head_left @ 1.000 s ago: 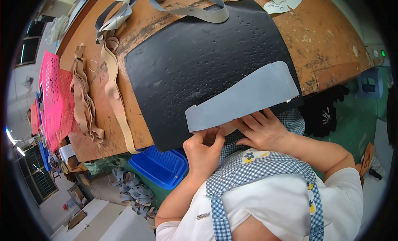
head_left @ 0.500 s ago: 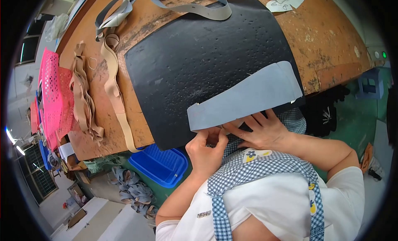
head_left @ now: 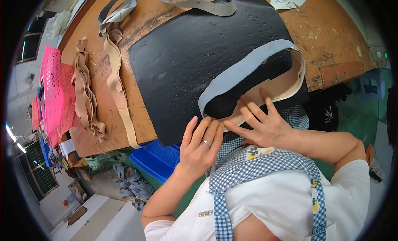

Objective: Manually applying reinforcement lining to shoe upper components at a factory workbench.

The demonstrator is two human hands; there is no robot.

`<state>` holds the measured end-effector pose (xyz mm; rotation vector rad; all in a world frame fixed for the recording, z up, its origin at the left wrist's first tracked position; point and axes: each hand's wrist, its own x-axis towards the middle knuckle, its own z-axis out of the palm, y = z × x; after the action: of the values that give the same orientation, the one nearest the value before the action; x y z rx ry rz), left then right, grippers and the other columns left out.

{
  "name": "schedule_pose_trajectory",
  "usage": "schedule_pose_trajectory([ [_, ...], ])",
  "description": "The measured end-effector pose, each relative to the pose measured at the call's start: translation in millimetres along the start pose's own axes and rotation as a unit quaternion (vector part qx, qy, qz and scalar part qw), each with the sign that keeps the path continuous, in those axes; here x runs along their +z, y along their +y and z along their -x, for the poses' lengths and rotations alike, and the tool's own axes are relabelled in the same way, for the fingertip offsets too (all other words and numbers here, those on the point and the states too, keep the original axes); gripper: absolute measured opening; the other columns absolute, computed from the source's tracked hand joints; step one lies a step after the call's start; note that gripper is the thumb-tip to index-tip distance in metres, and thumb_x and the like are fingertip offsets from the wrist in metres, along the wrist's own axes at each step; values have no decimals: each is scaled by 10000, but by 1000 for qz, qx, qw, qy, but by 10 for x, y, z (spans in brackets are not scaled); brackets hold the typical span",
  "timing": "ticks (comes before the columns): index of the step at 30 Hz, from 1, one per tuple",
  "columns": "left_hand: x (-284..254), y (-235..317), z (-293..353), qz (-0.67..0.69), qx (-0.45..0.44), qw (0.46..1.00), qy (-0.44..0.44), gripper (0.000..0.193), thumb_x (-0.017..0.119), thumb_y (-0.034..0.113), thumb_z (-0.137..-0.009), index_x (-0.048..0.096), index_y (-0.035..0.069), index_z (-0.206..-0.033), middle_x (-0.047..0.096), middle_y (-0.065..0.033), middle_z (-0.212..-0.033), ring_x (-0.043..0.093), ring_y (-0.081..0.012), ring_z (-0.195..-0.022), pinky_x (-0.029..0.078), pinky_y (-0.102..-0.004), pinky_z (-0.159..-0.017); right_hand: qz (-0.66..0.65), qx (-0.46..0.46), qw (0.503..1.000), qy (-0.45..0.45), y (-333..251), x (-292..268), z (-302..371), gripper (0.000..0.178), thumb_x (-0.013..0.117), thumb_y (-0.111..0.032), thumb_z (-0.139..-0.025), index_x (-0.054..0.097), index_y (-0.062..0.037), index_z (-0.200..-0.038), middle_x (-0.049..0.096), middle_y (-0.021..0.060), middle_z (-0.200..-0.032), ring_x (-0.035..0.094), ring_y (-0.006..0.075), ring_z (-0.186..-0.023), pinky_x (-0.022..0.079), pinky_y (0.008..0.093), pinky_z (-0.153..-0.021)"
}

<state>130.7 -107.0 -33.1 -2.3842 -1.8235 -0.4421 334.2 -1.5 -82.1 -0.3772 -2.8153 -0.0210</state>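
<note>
A wide fabric band (head_left: pixel 244 66), grey-blue outside and beige inside, stands as an opened loop on a black perforated mat (head_left: pixel 178 62). At its near left end my left hand (head_left: pixel 201 145), with a ring on one finger, has its fingertips together on the band's near edge; its thumb is hidden. My right hand (head_left: pixel 265 127) spreads its fingers over the near side of the loop, the tips resting against the beige inner face. The right thumb points left toward the left fingertips.
Beige strips (head_left: pixel 118 75) and a brown strip bundle (head_left: pixel 85 96) lie left on the wooden table (head_left: pixel 340 46), near a pink perforated basket (head_left: pixel 52 92). A grey strip (head_left: pixel 207 7) crosses the mat's far edge. Below the table are a blue basket (head_left: pixel 155 160) and grey strips (head_left: pixel 130 183).
The band has gone from lying flattened, grey side up, to an opened loop showing its beige inside. My left fingers have straightened from a pinch, and my right fingers have come over the band's near edge.
</note>
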Motion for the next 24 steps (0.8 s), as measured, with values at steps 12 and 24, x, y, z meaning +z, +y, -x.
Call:
schedule_pose_trajectory([
  [12, 237, 15, -163, 8, 43, 993, 107, 279, 681, 45, -660, 726, -21, -928, 678, -104, -961, 642, -182, -801, 510, -288, -694, -151, -65, 979, 118, 252, -73, -180, 277, 734, -138, -746, 703, 23, -969, 662, 115, -1033, 645, 268, -1014, 529, 487, -957],
  [24, 269, 130, -45, 77, -21, 992, 95, 214, 803, 28, -720, 720, 22, -917, 672, -54, -889, 632, -170, -667, 497, -267, -546, -203, -35, 970, 125, 278, -70, -168, 218, 712, -98, -734, 724, -4, -931, 687, 115, -1009, 678, 256, -997, 553, 465, -959],
])
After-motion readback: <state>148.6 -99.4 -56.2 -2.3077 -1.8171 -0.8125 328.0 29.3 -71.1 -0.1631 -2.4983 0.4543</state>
